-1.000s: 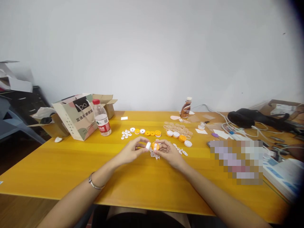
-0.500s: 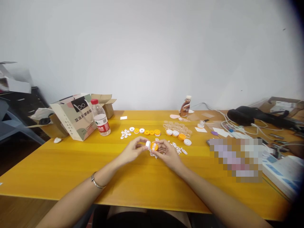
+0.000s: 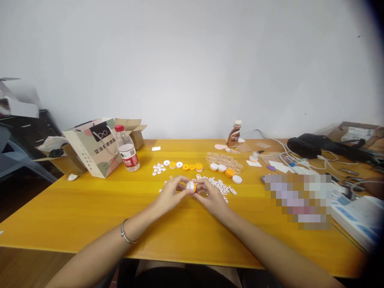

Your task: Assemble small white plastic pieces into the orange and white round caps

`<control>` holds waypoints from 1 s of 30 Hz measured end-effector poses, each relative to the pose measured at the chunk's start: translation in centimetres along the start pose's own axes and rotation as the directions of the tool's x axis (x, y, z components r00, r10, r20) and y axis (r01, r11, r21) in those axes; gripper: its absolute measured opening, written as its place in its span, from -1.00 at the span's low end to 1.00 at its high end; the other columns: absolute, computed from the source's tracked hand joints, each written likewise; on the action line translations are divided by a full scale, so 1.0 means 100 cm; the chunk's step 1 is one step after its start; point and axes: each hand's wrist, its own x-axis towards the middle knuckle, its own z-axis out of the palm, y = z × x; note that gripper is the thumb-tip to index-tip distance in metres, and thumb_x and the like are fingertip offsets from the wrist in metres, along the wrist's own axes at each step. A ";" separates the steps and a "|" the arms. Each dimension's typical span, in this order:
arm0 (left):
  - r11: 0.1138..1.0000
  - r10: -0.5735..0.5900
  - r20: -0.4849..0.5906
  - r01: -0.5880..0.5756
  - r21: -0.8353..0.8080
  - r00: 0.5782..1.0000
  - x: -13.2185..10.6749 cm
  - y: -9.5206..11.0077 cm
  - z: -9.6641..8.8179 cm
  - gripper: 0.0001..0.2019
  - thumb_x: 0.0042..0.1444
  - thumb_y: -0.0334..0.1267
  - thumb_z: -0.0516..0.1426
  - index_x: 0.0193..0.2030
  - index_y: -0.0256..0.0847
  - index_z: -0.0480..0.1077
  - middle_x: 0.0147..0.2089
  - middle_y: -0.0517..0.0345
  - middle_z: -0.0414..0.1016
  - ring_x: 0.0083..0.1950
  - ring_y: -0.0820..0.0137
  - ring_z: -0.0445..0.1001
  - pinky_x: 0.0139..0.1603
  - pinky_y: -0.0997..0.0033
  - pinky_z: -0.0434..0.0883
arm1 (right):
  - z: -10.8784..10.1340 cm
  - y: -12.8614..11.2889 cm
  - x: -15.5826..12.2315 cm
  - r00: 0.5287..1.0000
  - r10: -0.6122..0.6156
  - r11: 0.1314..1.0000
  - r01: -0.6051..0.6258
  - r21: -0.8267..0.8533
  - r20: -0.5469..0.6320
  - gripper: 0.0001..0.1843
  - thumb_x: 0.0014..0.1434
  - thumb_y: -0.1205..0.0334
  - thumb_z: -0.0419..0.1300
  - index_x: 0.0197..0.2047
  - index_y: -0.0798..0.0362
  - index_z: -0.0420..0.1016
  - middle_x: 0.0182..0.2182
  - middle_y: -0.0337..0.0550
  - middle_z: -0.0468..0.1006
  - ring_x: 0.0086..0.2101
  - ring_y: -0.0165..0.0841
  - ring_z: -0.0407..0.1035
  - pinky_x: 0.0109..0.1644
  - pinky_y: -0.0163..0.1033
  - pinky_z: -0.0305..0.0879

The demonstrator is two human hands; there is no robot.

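Observation:
Both my hands meet over the middle of the yellow table [image 3: 90, 216]. My left hand [image 3: 171, 192] and my right hand [image 3: 211, 194] pinch together a small round piece [image 3: 191, 186], white on the left and orange on the right. The fingers of both hands are closed on it. Beyond my hands lies a row of white and orange round caps [image 3: 183, 165], with small white plastic bits [image 3: 158, 169] to their left. White flat cut-out pieces [image 3: 220, 186] lie just right of my right hand. A cluster of clear and orange caps [image 3: 225, 164] sits further back.
A paper gift bag [image 3: 96, 146] and a water bottle with a red cap [image 3: 127, 149] stand at the left back. A brown drink bottle [image 3: 235, 134] stands by the wall. Cables, a black bag [image 3: 315, 145] and papers crowd the right side. Cardboard boxes [image 3: 133, 130] sit behind the bag.
My hands have drawn closer together and a little nearer to me. The white piece and the orange piece, held apart before, are now pressed together between my fingers.

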 end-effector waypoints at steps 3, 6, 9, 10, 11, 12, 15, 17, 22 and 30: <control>0.999 0.010 -0.021 -0.009 0.031 1.000 0.000 0.000 0.002 -0.72 -0.03 -0.18 0.15 -0.18 -0.25 0.30 -0.23 0.06 0.45 -0.28 0.38 0.46 -0.23 0.36 0.41 | 0.001 -0.001 -0.001 1.000 0.002 1.000 -0.002 -0.012 -0.013 -0.73 0.03 0.21 0.13 -0.16 -0.04 0.20 -0.36 -0.21 0.48 -0.35 -0.36 0.39 -0.21 -0.18 0.32; 0.999 0.021 -0.030 -0.020 0.032 0.999 -0.001 0.001 0.002 -0.74 -0.02 -0.20 0.14 -0.19 -0.24 0.30 -0.27 0.09 0.47 -0.30 0.39 0.47 -0.25 0.38 0.40 | 0.001 -0.001 -0.003 0.999 -0.018 0.999 0.017 -0.031 -0.034 -0.77 0.04 0.21 0.11 -0.19 -0.03 0.22 -0.32 -0.17 0.47 -0.34 -0.35 0.39 -0.21 -0.17 0.32; 0.999 0.033 -0.025 -0.032 0.023 0.999 -0.001 0.001 0.003 -0.75 -0.01 -0.21 0.14 -0.20 -0.25 0.30 -0.28 0.10 0.47 -0.29 0.39 0.47 -0.24 0.39 0.40 | 0.001 0.001 -0.004 0.998 -0.053 0.997 0.051 -0.060 -0.038 -0.81 0.05 0.21 0.10 -0.21 -0.03 0.27 -0.29 -0.13 0.46 -0.33 -0.33 0.39 -0.20 -0.16 0.32; 0.999 0.038 -0.025 -0.037 0.023 0.999 -0.001 0.001 0.003 -0.75 -0.02 -0.21 0.14 -0.20 -0.25 0.30 -0.27 0.09 0.47 -0.29 0.39 0.47 -0.23 0.39 0.40 | 0.000 0.001 -0.004 0.997 -0.062 0.996 0.059 -0.067 -0.036 -0.81 0.05 0.21 0.10 -0.21 -0.03 0.28 -0.30 -0.13 0.46 -0.33 -0.32 0.39 -0.19 -0.15 0.32; 0.999 0.044 -0.029 -0.043 0.026 0.999 -0.001 0.001 0.003 -0.75 -0.02 -0.21 0.15 -0.20 -0.25 0.31 -0.27 0.09 0.47 -0.28 0.39 0.47 -0.23 0.38 0.40 | 0.000 0.002 -0.004 0.997 -0.067 0.995 0.064 -0.072 -0.034 -0.81 0.05 0.21 0.10 -0.20 -0.03 0.29 -0.31 -0.13 0.47 -0.33 -0.32 0.38 -0.19 -0.14 0.32; 0.998 0.054 -0.035 -0.053 0.030 0.998 -0.002 0.001 0.003 -0.76 -0.03 -0.21 0.15 -0.21 -0.25 0.31 -0.27 0.08 0.47 -0.28 0.39 0.47 -0.22 0.38 0.40 | 0.000 0.003 -0.004 0.997 -0.071 0.995 0.068 -0.073 -0.033 -0.80 0.05 0.21 0.10 -0.20 -0.03 0.30 -0.32 -0.13 0.47 -0.34 -0.31 0.38 -0.19 -0.13 0.32; 0.993 0.111 -0.045 -0.108 0.049 0.993 -0.002 0.000 0.002 -0.77 -0.03 -0.24 0.16 -0.22 -0.25 0.32 -0.27 0.09 0.46 -0.28 0.40 0.46 -0.19 0.37 0.40 | -0.001 0.004 -0.004 0.996 -0.084 0.995 0.082 -0.052 -0.031 -0.78 0.05 0.21 0.11 -0.17 -0.03 0.31 -0.31 -0.14 0.48 -0.34 -0.31 0.38 -0.19 -0.13 0.33; 0.987 0.150 -0.039 -0.148 0.059 0.988 -0.002 0.001 0.002 -0.78 -0.03 -0.25 0.16 -0.22 -0.25 0.33 -0.28 0.09 0.44 -0.28 0.40 0.46 -0.19 0.36 0.40 | -0.002 0.004 -0.004 0.996 -0.087 0.996 0.086 -0.025 -0.021 -0.77 0.05 0.21 0.11 -0.17 -0.03 0.31 -0.30 -0.14 0.48 -0.32 -0.32 0.39 -0.18 -0.13 0.33; 0.980 0.193 0.004 -0.193 0.041 0.981 -0.003 0.002 0.001 -0.80 -0.01 -0.26 0.13 -0.22 -0.26 0.32 -0.28 0.10 0.41 -0.28 0.42 0.45 -0.16 0.37 0.38 | -0.002 0.006 -0.003 0.998 -0.066 0.997 0.066 0.039 0.001 -0.79 0.04 0.22 0.13 -0.20 -0.02 0.33 -0.31 -0.15 0.49 -0.30 -0.32 0.40 -0.16 -0.15 0.33; 0.998 0.061 0.042 -0.059 -0.031 0.997 0.000 -0.003 0.003 -0.80 -0.01 -0.25 0.13 -0.27 -0.28 0.25 -0.31 0.12 0.42 -0.31 0.47 0.40 -0.25 0.46 0.36 | -0.006 0.003 0.002 0.990 0.000 0.998 -0.009 0.062 0.144 -0.73 0.01 0.24 0.15 -0.16 -0.01 0.32 -0.30 -0.16 0.48 -0.30 -0.35 0.39 -0.16 -0.17 0.32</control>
